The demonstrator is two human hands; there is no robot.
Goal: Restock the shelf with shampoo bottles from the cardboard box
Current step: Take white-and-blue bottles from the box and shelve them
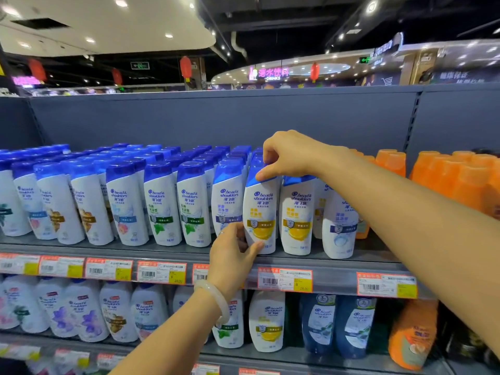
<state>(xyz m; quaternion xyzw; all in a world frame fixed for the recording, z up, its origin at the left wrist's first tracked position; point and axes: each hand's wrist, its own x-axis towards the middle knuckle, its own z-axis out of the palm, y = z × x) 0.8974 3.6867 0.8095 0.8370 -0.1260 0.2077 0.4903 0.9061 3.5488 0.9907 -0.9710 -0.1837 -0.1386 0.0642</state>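
Note:
A white shampoo bottle (pixel 261 212) with a blue cap and a yellow lemon label stands at the front of the top shelf (pixel 338 262). My right hand (pixel 289 155) pinches its blue cap from above. My left hand (pixel 234 254) grips its lower left side, thumb across the base. Rows of similar white bottles (pixel 162 204) fill the shelf to the left, and a second lemon bottle (pixel 297 215) stands just right of it. The cardboard box is out of view.
Orange bottles (pixel 446 180) stand at the right end of the top shelf. Larger shampoo bottles (pixel 266 320) line the lower shelf (pixel 297 355). Price tags (pixel 285 280) run along the shelf edge. A grey back panel (pixel 216 117) rises behind the top row.

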